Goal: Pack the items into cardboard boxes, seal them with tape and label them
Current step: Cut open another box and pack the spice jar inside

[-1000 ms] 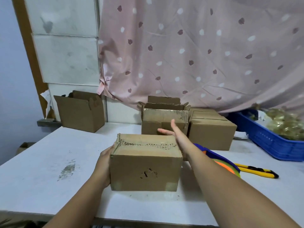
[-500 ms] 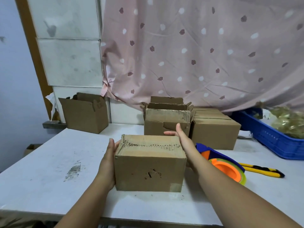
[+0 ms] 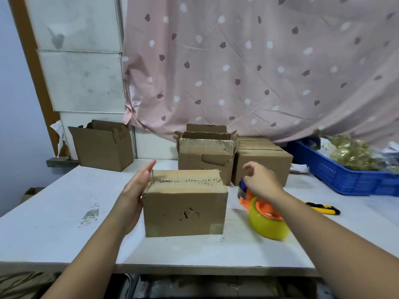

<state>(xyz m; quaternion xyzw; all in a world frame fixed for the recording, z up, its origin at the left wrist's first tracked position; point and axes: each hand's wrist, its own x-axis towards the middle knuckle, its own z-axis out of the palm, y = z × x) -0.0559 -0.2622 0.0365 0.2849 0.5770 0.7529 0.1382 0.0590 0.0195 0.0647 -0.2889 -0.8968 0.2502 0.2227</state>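
A closed cardboard box [image 3: 184, 209] with a small tear in its front face stands near the table's front edge. My left hand [image 3: 135, 192] lies flat against its left side, fingers straight. My right hand [image 3: 260, 181] hovers to the right of the box, above an orange and blue tape dispenser [image 3: 262, 209] with a yellowish tape roll; its fingers are loosely curled and hold nothing. Whether the hand touches the dispenser I cannot tell.
Behind the box stand an open box [image 3: 205, 153] and a closed box [image 3: 262, 160]; another open box [image 3: 103, 144] sits at the back left. A yellow utility knife [image 3: 322, 208] lies to the right. A blue crate [image 3: 345, 167] holds gold-coloured items. The white table [image 3: 64, 212] ends at a pink curtain.
My right hand has left the box's right side and moved right, over the tape dispenser. My left hand stays on the box's left side.
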